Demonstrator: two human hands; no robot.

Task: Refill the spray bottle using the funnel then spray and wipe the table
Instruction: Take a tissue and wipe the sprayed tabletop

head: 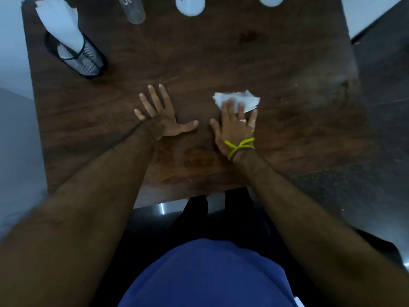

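On the dark wooden table [199, 63] my right hand [234, 127] presses flat on a crumpled white paper towel [241, 99], fingers spread over its near part. A yellow band circles that wrist. My left hand [161, 116] lies flat and open on the wood to the left of it, holding nothing. At the far edge stands a clear bottle [134, 9], cut off by the frame's top. Beside it to the right is a white container [190, 5], and another white object [271, 0] sits further right. No funnel shows.
A black mesh holder [85, 56] with white paper sheets stands at the table's far left. The table's near edge runs just above my legs and blue shirt. A dark floor lies to the right of the table, with a white wall or cabinet at top right.
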